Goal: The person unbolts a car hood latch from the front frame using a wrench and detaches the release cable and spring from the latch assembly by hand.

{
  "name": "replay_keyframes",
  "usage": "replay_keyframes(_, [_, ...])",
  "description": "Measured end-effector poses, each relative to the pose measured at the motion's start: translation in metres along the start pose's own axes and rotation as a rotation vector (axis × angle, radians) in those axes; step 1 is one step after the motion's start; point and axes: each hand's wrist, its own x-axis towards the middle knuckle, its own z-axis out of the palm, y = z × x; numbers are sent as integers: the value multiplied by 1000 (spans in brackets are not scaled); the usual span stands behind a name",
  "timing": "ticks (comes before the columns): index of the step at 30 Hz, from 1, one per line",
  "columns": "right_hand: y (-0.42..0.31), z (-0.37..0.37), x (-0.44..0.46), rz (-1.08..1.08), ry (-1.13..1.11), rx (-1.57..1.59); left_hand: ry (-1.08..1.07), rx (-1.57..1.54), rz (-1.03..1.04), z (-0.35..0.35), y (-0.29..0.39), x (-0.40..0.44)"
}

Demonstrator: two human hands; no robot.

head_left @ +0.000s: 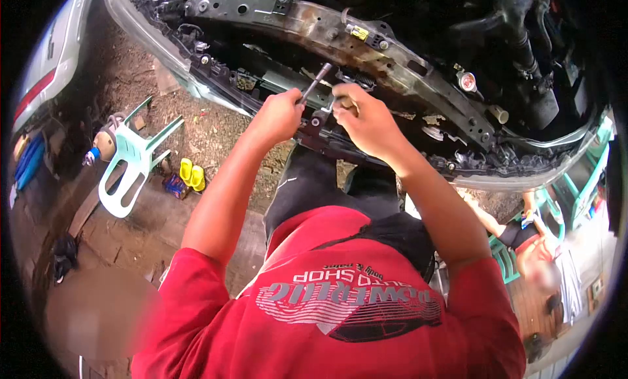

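Note:
My left hand [277,117] is closed around a metal socket wrench [316,83], whose shiny end points up and away toward the car's front crossmember [314,26]. Close by on the right, my right hand [364,119] has its fingers curled in a pinch; what lies between them is too small to make out. Just below and between the hands sits a small metal bracket with a bolt [316,121], on the dark front panel of the open engine bay. The fingertips of my right hand are close to this bracket, and whether they touch it I cannot tell.
A yellow-tagged part [358,32] and a red-and-white round cap [467,82] sit along the crossmember. On the ground at left are a pale green plastic chair [134,153] and yellow clogs [191,174]. Another person [533,245] is at the right by green chairs.

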Motion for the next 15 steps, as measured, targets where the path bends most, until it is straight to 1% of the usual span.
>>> replay_keyframes(2, [-29,2,3,61,111,-24,-1,-40,1,-1,1,-5])
replay_keyframes(3, [-36,0,10,65,110,-62,86,-80,93,2,1,-7])
replay_keyframes(4, [-38,-1,22,68,125,-37,174,-119,183,5,1,-8])
replay_keyframes(5, [-41,-4,32,73,101,20,182,-124,177,7,2,-7])
replay_keyframes(6, [-50,-9,41,79,77,76,240,-143,224,11,6,-1])
replay_keyframes(7, [-56,-12,50,7,68,-23,299,-161,271,15,8,5])
replay_keyframes(8, [-62,-14,56,22,29,3,309,-166,263,20,10,11])
replay_keyframes(10, [-70,-14,52,-243,97,-255,529,-185,340,28,10,22])
replay_keyframes(11, [-68,-12,46,-334,91,-334,493,-270,305,31,10,23])
replay_keyframes(12, [-63,-9,35,-424,84,-413,477,-431,226,40,9,29])
replay_keyframes(13, [-57,-8,23,-436,59,-568,393,-641,97,48,5,36])
replay_keyframes(14, [-51,-5,9,-443,62,-630,300,-852,-31,52,3,43])
replay_keyframes(15, [-41,-6,-1,-466,44,-665,313,-867,-36,51,4,48])
